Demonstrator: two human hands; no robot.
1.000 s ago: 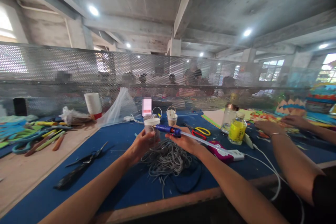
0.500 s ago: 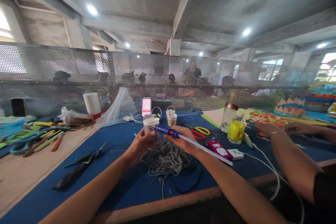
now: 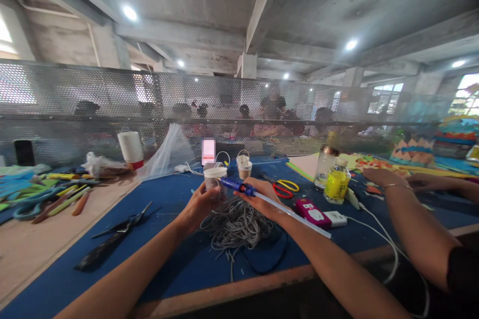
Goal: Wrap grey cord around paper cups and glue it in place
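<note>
Both forearms run bare to the left hand (image 3: 198, 205) and right hand (image 3: 266, 198), no sleeves, rings or wristbands showing.

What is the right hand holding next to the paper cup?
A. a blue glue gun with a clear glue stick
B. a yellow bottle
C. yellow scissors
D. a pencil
A. The right hand grips the blue glue gun, its clear glue stick sticking out behind and its tip at the rim of the paper cup that the left hand holds.
</note>
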